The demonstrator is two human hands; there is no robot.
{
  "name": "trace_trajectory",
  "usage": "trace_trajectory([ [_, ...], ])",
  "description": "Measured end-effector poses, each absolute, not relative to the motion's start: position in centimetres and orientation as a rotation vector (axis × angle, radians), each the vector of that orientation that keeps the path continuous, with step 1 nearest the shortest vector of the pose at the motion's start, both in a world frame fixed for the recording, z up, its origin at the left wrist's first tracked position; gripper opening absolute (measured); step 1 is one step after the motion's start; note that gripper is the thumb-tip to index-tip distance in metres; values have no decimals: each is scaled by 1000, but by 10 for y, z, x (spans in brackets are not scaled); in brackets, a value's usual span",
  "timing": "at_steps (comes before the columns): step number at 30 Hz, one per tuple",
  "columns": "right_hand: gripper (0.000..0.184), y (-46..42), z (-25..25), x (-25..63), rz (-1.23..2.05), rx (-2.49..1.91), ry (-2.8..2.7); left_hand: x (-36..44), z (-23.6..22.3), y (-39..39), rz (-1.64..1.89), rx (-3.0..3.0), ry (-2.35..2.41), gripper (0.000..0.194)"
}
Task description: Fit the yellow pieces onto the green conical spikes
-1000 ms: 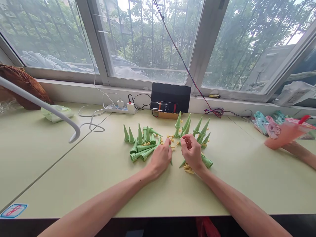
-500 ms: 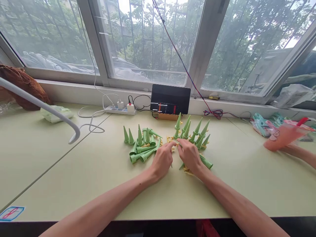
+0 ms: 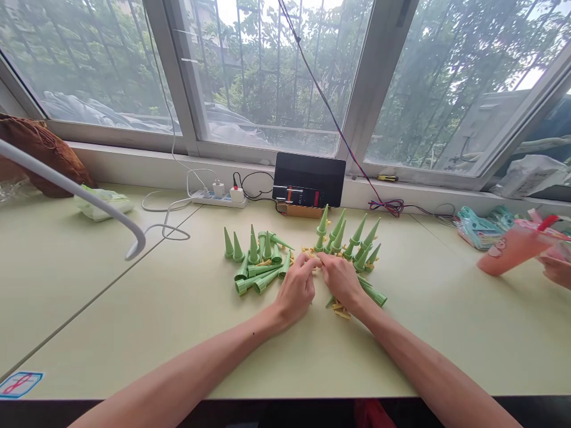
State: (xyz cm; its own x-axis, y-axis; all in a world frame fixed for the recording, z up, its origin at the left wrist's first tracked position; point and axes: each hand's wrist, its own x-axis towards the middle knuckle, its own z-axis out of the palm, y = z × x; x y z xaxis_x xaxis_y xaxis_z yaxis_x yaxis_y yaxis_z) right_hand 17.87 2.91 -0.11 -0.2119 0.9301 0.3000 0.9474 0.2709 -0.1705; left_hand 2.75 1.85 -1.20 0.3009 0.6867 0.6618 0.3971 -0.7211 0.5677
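Note:
My left hand and my right hand meet over the middle of the table, fingers closed and fingertips touching. Whatever they pinch is hidden by the fingers. To the left lie several hollow green plastic cones, some standing point up, others on their sides. Behind my right hand stands a group of upright green spikes with collars and small yellow parts at their bases. Loose yellow plastic pieces lie beneath my right wrist, next to another green cone on its side.
A tablet with a phone before it leans by the window. Left of it are a power strip and white cables. At right, a pink drink cup stands near another person's hand and teal packaged items.
My fingertips have drawn closer together, with the left hand turned slightly. The other person's hand has moved away from the pink cup, toward the right edge.

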Motion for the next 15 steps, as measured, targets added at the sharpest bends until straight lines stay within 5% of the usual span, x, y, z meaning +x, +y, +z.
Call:
trace_trajectory([
  [15,17,29,-7,182,-34,-1413,-2011,30,-7,16,1391,2091,1136,12],
])
